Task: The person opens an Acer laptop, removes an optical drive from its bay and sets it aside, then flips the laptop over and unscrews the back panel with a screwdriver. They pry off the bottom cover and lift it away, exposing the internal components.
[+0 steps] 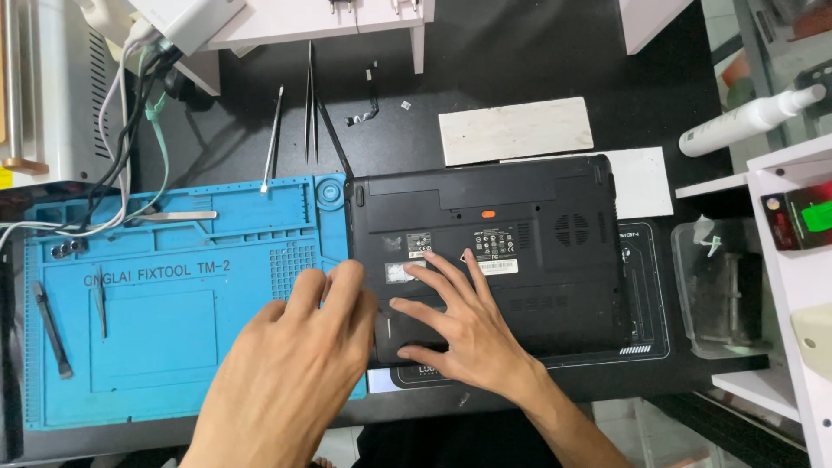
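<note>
A black laptop (520,217) lies upside down on the dark bench, its underside with stickers and an orange latch facing up. My right hand (455,325) lies flat on its near left part, fingers spread over the stickers. Over the laptop's left edge and the blue mat (156,347) sits my left hand (295,364), its fingers bent and their tips touching the laptop's left side. Neither hand holds anything.
Tweezers (310,100) and a thin metal pick (273,139) lie behind the mat; more metal tools (52,329) rest on it. A white block (516,130), a white spray bottle (750,121), a clear plastic box (724,286) and white shelving (797,286) stand to the right. Cables (121,130) run at back left.
</note>
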